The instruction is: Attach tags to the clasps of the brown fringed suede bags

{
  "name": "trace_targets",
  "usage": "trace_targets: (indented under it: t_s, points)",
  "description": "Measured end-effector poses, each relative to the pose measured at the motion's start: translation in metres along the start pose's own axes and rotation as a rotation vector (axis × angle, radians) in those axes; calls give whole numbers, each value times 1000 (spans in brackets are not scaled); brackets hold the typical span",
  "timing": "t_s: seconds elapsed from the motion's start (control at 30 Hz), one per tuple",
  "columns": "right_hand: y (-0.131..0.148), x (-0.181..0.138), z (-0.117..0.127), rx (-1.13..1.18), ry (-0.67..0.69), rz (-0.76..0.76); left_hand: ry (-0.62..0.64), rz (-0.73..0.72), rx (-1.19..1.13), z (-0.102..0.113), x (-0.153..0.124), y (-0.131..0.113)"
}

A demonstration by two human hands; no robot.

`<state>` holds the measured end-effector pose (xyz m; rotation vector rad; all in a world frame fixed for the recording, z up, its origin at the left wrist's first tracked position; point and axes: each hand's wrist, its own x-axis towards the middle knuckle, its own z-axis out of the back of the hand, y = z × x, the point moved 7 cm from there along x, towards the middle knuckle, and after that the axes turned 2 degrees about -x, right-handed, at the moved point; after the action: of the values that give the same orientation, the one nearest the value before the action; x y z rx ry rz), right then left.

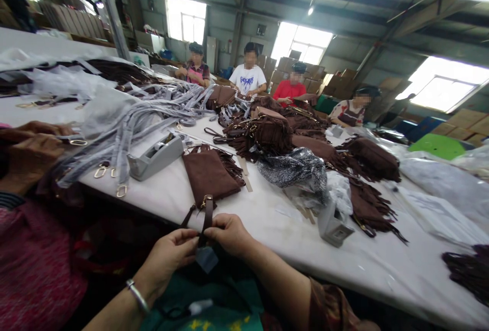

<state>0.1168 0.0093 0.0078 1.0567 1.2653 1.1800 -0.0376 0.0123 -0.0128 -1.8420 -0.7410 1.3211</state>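
Note:
A brown suede fringed bag (211,173) lies flat at the near edge of the white table (367,265). Its dark brown strap (207,215) runs off the edge toward me. My left hand (168,255) and my right hand (228,233) both pinch the strap's end, fingers closed, close together just below the table edge. A small grey tag (207,258) hangs beneath my fingers. A silver bangle (137,296) circles my left wrist.
A grey tape dispenser (156,157) stands left of the bag, another (333,225) to its right. Grey straps with gold clips (126,132), more brown fringed bags (263,135) and plastic wraps cover the table. A co-worker's hands (32,153) work at left; several people sit at the far end.

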Motion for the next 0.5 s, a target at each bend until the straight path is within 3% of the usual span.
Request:
trace_targets:
  t_s: [0.17,0.5]
  points:
    - [5,0,1,-197,-19,112,-12,-36,83,-4,4,-8]
    - [13,-5,3,-233,-16,138,-16,-147,165,-1,11,-12]
